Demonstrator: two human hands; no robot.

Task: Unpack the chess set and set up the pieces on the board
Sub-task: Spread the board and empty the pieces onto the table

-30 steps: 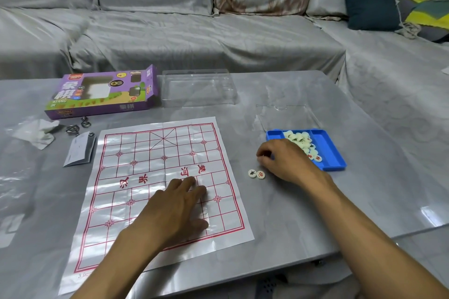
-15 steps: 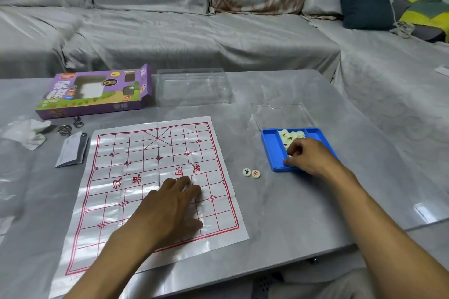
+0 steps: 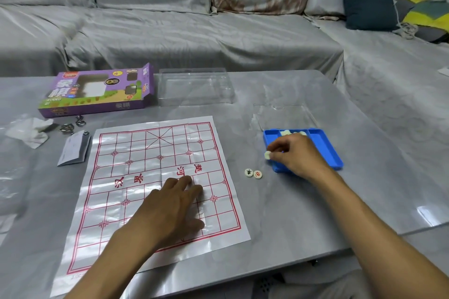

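A white paper chess board [image 3: 136, 165] with a red grid lies flat on the grey table. My left hand [image 3: 170, 211] rests palm down on its near right part, fingers straight. To the right stands a blue tray [image 3: 325, 145] holding several cream round pieces [image 3: 286, 132]. My right hand [image 3: 296, 155] hovers over the tray's near left corner and pinches one cream piece [image 3: 267, 154] between thumb and fingers. Two pieces [image 3: 253, 173] lie side by side on the table between the board and the tray.
A purple chess box [image 3: 97, 91] lies at the back left, with a clear plastic lid [image 3: 194, 87] beside it and another clear lid [image 3: 284, 114] behind the tray. A folded leaflet [image 3: 73, 150], metal rings [image 3: 70, 125] and crumpled tissue [image 3: 31, 131] lie left of the board. A grey-covered sofa stands behind the table.
My right hand left the two pieces on the table, reached into the blue tray and has come back to the tray's left corner pinching a piece. My left hand stayed on the board.
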